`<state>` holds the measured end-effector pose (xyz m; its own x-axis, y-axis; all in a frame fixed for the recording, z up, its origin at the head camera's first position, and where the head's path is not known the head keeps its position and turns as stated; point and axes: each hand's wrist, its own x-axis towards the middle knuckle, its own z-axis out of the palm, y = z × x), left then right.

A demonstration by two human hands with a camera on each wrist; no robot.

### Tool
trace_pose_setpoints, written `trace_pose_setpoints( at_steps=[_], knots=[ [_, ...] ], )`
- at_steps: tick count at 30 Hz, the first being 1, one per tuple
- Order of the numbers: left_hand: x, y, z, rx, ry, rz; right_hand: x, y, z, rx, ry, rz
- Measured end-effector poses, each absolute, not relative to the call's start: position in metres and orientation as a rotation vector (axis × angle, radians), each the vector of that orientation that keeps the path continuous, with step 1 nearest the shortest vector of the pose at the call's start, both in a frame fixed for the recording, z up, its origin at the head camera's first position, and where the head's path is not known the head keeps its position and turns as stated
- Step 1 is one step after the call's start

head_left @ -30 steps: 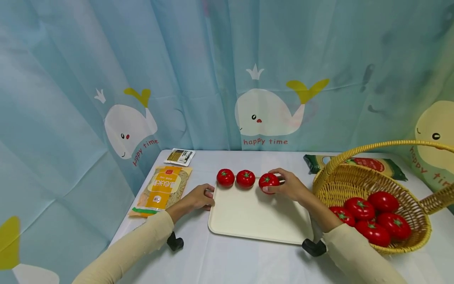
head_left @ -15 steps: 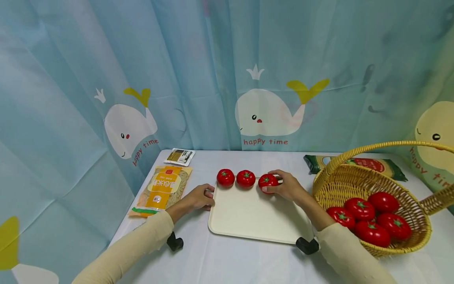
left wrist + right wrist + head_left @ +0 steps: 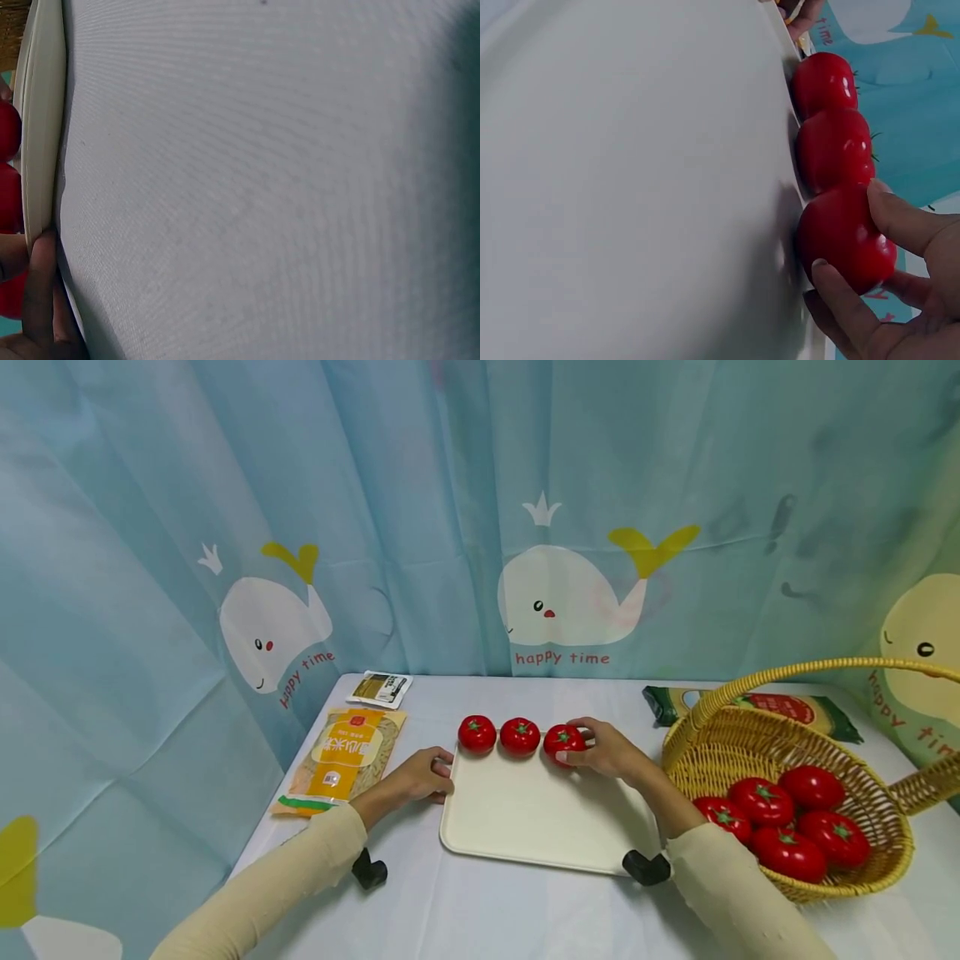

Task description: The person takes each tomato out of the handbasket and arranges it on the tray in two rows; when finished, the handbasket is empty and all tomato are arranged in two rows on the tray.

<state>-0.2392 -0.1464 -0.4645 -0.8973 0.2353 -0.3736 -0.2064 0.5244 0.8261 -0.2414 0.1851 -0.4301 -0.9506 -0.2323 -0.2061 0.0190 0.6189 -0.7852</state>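
A cream tray lies on the white table. Three red tomatoes sit in a row along its far edge: the left one, the middle one and the right one. My right hand grips the right tomato between thumb and fingers, beside the middle tomato. My left hand holds the tray's left rim, and its fingers curl over the edge.
A wicker basket with several tomatoes stands at the right. A green packet lies behind it. An orange noodle packet and a small sachet lie at the left. A whale-print curtain hangs behind the table.
My right hand has carried the right tomato a little left and farther back, into line with the other two. The left hand has stayed on the tray rim.
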Motion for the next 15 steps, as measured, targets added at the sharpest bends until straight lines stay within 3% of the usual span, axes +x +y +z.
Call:
trace_pose_setpoints(
  at_steps=[15],
  knots=[
    [-0.2389,-0.1468,-0.4639,0.029,2.332,1.337,-0.242,0.1835,-0.4318,-0.184,2.555,-1.249]
  ],
)
